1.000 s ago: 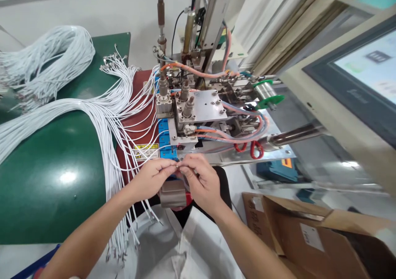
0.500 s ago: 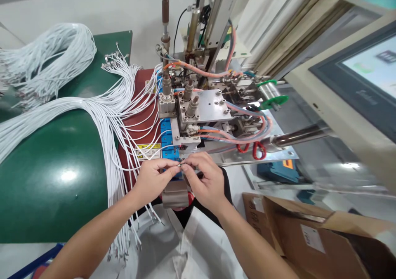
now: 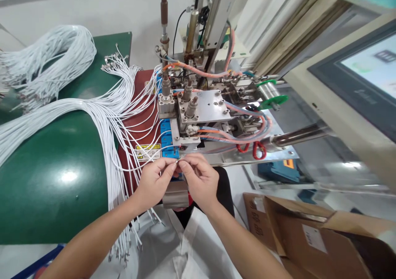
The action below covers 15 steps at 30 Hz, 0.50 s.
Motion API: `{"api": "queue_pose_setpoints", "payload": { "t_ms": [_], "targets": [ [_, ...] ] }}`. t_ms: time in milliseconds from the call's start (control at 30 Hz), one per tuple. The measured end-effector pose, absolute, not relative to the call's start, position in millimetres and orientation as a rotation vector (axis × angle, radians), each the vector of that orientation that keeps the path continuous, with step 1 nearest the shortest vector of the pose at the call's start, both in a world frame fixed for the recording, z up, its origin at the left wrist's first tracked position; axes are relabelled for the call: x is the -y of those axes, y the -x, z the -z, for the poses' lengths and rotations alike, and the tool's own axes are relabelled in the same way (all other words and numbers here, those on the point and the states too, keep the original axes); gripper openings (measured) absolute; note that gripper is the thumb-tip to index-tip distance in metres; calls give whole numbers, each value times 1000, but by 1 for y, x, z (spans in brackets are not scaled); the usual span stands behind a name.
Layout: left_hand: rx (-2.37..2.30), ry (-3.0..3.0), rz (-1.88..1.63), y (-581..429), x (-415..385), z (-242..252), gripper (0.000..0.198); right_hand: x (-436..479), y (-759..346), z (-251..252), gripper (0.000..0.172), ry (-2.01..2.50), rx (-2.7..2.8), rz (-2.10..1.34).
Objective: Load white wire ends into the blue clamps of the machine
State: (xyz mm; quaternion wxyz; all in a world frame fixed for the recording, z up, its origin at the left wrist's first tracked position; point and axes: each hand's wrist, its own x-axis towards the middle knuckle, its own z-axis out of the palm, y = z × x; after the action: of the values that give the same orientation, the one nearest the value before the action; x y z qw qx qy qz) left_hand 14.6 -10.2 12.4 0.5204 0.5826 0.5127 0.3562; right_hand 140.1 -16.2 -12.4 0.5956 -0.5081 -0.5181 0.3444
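Note:
At the near end of the machine's row of blue clamps [image 3: 169,152], my left hand [image 3: 154,184] is closed in a pinch on a white cable near its end. My right hand [image 3: 201,182] pinches right beside it, thumb and finger at the cable's tip [image 3: 177,161]. Only a sliver of that tip shows between the fingertips. Several white cables [image 3: 130,136] run from the bundle on the left to the blue clamps, passing just above my left hand.
A bench machine [image 3: 206,105] with orange hoses and a green-flanged wire spool [image 3: 269,93] stands ahead. Left, a green table [image 3: 62,180] carries a coiled cable bundle [image 3: 64,54]. A screen [image 3: 365,72] juts in from the right, above an open cardboard box [image 3: 297,237].
Both hands have shifted slightly left and stay pinched together at the cable's tip. My right hand has turned a little and its fingers are more curled.

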Motion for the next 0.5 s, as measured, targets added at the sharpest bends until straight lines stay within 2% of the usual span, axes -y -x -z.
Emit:
{"api": "queue_pose_setpoints", "payload": {
  "t_ms": [167, 333, 400, 500],
  "targets": [
    [-1257, -1568, -747, -12, 9, -18, 19, 9, -156, -1, 8, 1160, 1544, -617],
    [-1188, -1917, -478, -5, 4, -28, 21, 4, -174, -21, 9, 1089, 2064, -585],
    [-1194, -1957, -441, -5, 4, -29, 21, 5, -173, -22, 12, 1120, 2053, -612],
    [-1298, -1823, -576, -8, 9, -26, 17, 11, -163, -16, 18, 1248, 1693, -730]
  ]
}}
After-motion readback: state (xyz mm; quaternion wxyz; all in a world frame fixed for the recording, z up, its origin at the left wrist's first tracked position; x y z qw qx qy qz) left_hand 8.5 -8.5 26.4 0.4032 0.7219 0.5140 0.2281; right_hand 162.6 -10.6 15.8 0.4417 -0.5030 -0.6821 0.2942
